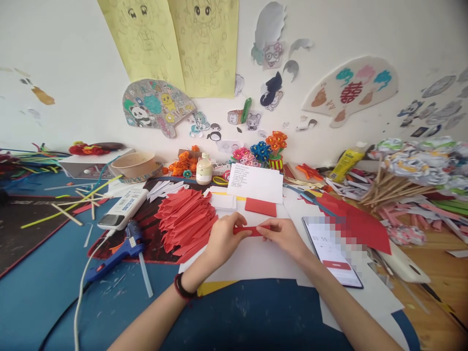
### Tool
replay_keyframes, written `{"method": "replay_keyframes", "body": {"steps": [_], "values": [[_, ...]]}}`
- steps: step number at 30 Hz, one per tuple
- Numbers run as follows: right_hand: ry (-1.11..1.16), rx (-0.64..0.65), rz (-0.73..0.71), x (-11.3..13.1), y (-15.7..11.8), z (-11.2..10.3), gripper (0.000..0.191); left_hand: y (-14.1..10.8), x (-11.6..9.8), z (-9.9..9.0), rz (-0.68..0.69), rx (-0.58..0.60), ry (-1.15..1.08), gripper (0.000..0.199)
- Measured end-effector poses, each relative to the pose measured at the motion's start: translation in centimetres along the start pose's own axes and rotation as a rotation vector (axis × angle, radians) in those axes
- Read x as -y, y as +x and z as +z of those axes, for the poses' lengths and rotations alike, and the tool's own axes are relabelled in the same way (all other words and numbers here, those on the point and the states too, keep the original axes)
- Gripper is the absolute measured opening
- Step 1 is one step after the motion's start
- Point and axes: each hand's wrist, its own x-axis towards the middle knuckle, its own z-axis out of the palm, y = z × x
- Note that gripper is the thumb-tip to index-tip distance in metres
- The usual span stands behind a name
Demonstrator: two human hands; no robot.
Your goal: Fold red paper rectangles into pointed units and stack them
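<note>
Between my two hands is a narrow red paper strip (253, 231), held level above white sheets (248, 258). My left hand (227, 236) pinches its left end, and my right hand (280, 236) pinches the right end. Just beyond the fingers lies a small stack of red paper pieces (261, 206), with white paper slips (223, 201) beside it. To the left of my left hand is a large heap of folded red paper pieces (185, 219). A handwritten white card (255, 183) leans behind the stack.
A blue glue gun (122, 251) and a white power strip (124, 209) with cables lie left. A phone (331, 251) showing a timer lies right, near red sheets (360, 222). Behind are a bowl (133, 165), a glue bottle (204, 169), craft flowers (260, 152) and wooden sticks (395, 178).
</note>
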Motion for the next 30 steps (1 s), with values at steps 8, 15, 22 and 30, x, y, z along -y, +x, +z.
{"method": "replay_keyframes", "body": {"steps": [8,15,22,30], "values": [[0.187,-0.037,0.048,0.2,-1.5,0.3,0.036,0.0,0.4,-0.3,-0.134,-0.033,-0.227,0.026],[0.167,-0.064,0.070,0.2,-1.8,0.0,0.034,-0.2,0.4,0.2,-0.150,-0.080,-0.226,0.027],[0.186,-0.037,0.050,-0.2,-1.8,0.2,0.035,-0.3,0.2,0.2,-0.172,-0.104,-0.216,0.026],[0.214,-0.021,0.052,-0.3,-1.8,0.4,0.037,-0.6,0.1,0.1,-0.165,-0.118,-0.187,0.025]]}}
